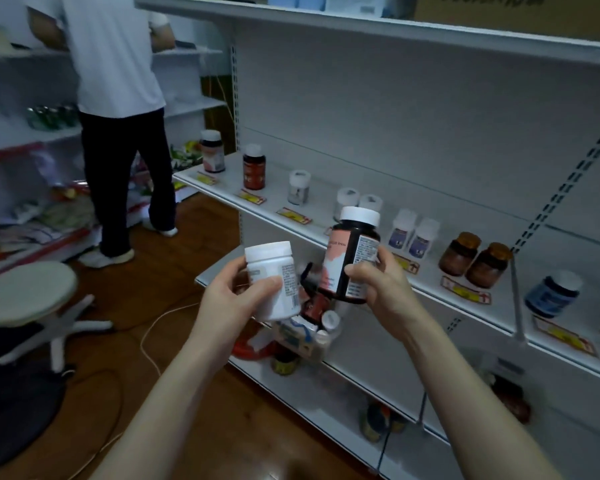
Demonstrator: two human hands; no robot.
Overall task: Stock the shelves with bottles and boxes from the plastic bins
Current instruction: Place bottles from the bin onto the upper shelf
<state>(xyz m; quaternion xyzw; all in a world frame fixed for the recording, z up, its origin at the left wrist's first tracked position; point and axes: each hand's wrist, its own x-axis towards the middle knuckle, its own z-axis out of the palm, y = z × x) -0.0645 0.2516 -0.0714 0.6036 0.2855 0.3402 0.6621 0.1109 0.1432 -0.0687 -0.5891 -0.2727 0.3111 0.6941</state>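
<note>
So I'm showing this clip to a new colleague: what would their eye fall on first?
First the two hands at centre: the left hand grips a white bottle, the right hand a dark bottle with a white cap. Behind them a white shelf carries a spaced row of bottles above yellow price tags. At far left a person in a white shirt faces other shelves.

The white bottle (272,277) at the near left looks like matt plastic with a smooth printed label. The dark bottle (352,258) right of it is glossy, its cap smooth white plastic. The shelf (278,192) looks like smooth white-painted metal. The floor (201,237) is polished wood, faintly shiny.
</note>
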